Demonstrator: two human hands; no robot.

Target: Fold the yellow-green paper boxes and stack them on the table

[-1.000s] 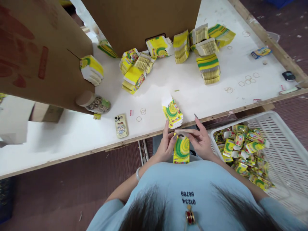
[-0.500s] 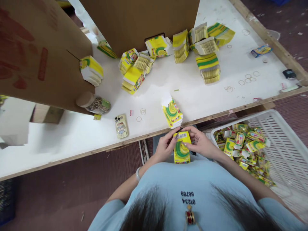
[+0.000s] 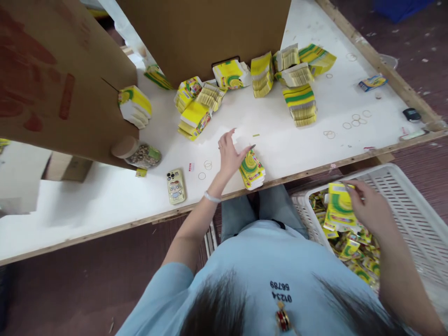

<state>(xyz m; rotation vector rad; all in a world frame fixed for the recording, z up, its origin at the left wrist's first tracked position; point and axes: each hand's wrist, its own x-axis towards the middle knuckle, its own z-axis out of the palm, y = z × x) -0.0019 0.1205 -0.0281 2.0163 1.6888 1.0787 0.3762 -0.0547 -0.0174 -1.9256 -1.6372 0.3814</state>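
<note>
My left hand (image 3: 230,153) is over the table, fingers curved and spread apart, with nothing in it. Its thumb reaches the top end of a stack of flattened yellow-and-green cartons (image 3: 252,171) near the table's front edge; whether it touches the stack I cannot tell. Off to the right, my right hand (image 3: 371,205) grips a small yellow carton (image 3: 340,204) by its edge, above a white plastic basket (image 3: 395,179). Under it lie many similar small cartons (image 3: 350,249), loosely heaped in the basket.
Bundled carton stacks (image 3: 300,105) line the back of the white table (image 3: 105,205), by large cardboard boxes (image 3: 210,32). A phone (image 3: 176,186), a lidded jar (image 3: 143,155) and rubber bands (image 3: 356,120) lie about. A blue-and-yellow box (image 3: 373,83) is at right.
My hands were together at the table edge around a yellow carton. The right has carried the carton right, over the basket; the left has let go and moved forward to the stack.
</note>
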